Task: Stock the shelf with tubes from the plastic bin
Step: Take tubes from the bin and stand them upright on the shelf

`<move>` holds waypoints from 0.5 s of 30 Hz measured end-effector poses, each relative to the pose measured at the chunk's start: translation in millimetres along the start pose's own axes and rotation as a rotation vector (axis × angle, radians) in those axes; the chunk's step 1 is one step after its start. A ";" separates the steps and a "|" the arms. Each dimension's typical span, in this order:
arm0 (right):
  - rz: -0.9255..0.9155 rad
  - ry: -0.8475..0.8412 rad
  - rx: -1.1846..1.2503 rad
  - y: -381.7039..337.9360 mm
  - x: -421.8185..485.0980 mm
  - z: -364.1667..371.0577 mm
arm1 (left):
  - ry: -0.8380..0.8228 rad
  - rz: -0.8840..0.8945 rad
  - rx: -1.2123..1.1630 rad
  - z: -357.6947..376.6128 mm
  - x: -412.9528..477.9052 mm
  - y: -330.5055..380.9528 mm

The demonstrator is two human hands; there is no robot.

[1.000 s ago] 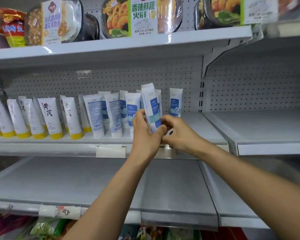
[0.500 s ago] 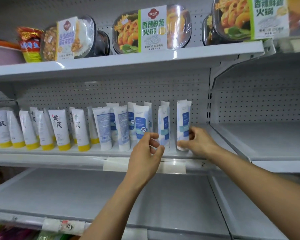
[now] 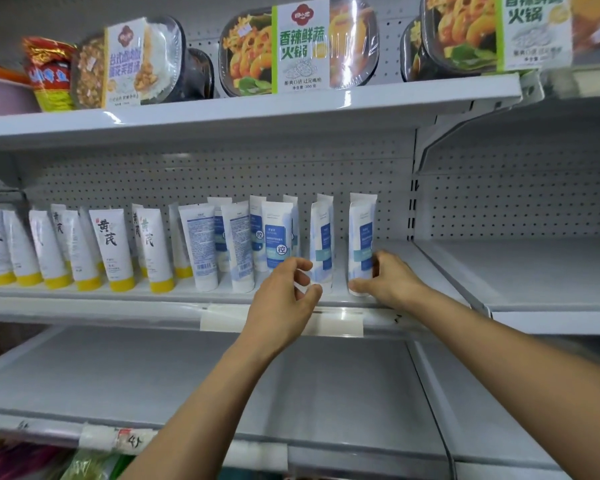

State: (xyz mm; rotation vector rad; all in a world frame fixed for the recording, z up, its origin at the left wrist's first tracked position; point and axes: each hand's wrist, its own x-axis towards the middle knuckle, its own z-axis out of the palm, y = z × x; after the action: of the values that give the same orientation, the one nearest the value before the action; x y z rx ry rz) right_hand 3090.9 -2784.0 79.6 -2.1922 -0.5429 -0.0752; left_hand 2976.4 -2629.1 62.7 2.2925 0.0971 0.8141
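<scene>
Two hands meet the shelf [image 3: 118, 308]. The right hand [image 3: 390, 280] grips the rightmost tube [image 3: 361, 233] at its base; the left hand [image 3: 283, 297], loosely curled and empty, hovers before the neighbouring tube [image 3: 323, 237].

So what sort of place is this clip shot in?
Most likely a small shop or supermarket aisle: white metal shelves with a pegboard back, rows of tubes standing cap down, packaged ready meals above, and a label strip on the shelf edge.
</scene>
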 end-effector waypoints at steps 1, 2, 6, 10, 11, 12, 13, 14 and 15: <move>0.003 0.004 -0.024 0.2 -4.4 -3.3 | 0.003 0.013 0.037 -3.0 -1.6 0.8; 0.000 0.017 -0.054 1.2 -10.3 -7.4 | 0.013 0.038 0.100 -6.8 -4.2 1.7; -0.178 0.169 -0.247 9.0 -44.6 -18.9 | 0.094 0.219 0.511 -25.6 -24.4 -0.1; -0.407 0.131 -0.433 10.7 -84.3 -14.1 | 0.113 0.176 0.585 -37.4 -58.8 -6.9; -0.459 0.110 -0.498 9.9 -92.1 -10.4 | 0.105 0.149 0.590 -39.5 -68.3 -9.9; -0.511 0.093 -0.563 8.3 -98.9 -5.8 | 0.093 0.118 0.598 -42.3 -77.9 -13.0; -0.558 0.077 -0.610 5.6 -104.7 -0.5 | 0.077 0.082 0.610 -45.9 -87.8 -16.3; -0.599 0.061 -0.638 2.2 -109.9 6.0 | 0.062 0.048 0.622 -50.0 -98.1 -20.7; -0.633 0.042 -0.652 -2.4 -114.0 13.5 | 0.047 0.019 0.632 -54.7 -108.5 -26.6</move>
State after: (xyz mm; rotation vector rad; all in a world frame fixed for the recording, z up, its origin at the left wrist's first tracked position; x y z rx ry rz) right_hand 2985.1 -2813.0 45.7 -2.5252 -1.3144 -0.7198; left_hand 2861.9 -2607.5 19.3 2.8617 0.4039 0.9446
